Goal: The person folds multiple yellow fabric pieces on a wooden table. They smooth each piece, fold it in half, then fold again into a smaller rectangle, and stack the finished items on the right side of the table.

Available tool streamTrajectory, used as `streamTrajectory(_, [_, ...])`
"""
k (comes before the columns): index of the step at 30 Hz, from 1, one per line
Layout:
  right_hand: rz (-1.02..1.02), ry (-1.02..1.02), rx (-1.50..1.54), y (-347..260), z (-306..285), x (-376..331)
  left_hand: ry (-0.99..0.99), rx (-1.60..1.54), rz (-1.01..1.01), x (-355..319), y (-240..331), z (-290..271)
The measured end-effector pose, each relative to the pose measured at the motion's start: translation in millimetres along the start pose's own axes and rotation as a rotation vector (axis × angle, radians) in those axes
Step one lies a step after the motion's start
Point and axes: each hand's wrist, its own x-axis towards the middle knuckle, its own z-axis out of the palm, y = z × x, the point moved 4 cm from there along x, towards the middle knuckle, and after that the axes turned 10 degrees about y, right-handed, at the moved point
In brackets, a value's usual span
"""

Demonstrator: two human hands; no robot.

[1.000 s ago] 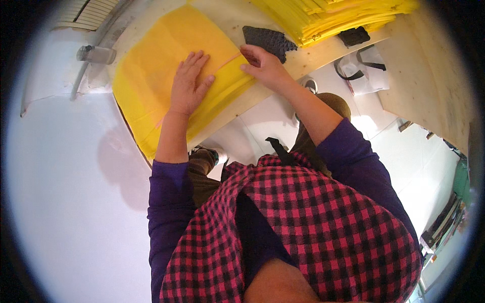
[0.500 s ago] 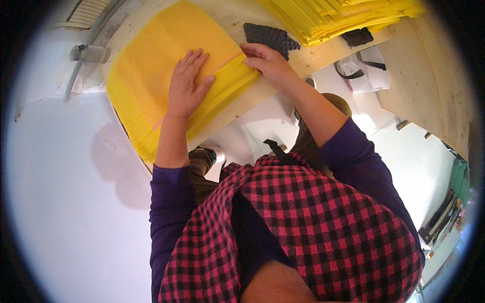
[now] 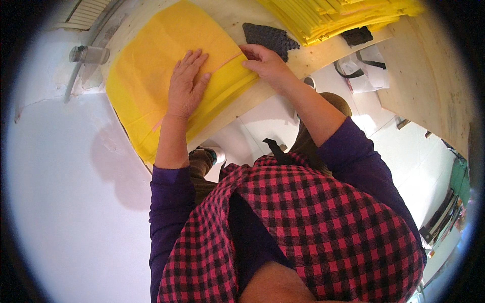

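A stack of yellow fabric pieces (image 3: 146,65) lies flat on the wooden table, with a pinkish line running across it near its front edge. My left hand (image 3: 187,86) rests palm down on top, fingers stretched out and the thumb spread to the right. At the stack's right edge is my right hand (image 3: 268,65), its fingers bent around the edge and its thumb on the fabric side. Its fingertips are partly hidden, but the hand appears to pinch the edge of the yellow fabric.
A dark grey textured cloth (image 3: 270,38) lies just beyond my right hand. Behind it stands a tall pile of folded yellow fabric (image 3: 333,17), a small black object (image 3: 357,36) beside it. A clear jar (image 3: 90,54) is at far left. A white bag (image 3: 361,70) sits below the table.
My right hand has shifted very slightly along the fabric's edge, with its fingers bent further around it. My left hand stays almost in place.
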Motion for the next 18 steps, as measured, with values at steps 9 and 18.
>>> streamTrajectory(9, [0.009, 0.032, -0.037, 0.5, -1.8, 0.8, -0.002, -0.011, -0.011, 1.0, -0.8, 0.8])
streamTrajectory(18, [-0.045, 0.053, -0.106, 0.3, -1.5, 6.0, -0.036, 0.025, 0.013, 2.4, 6.1, -3.3])
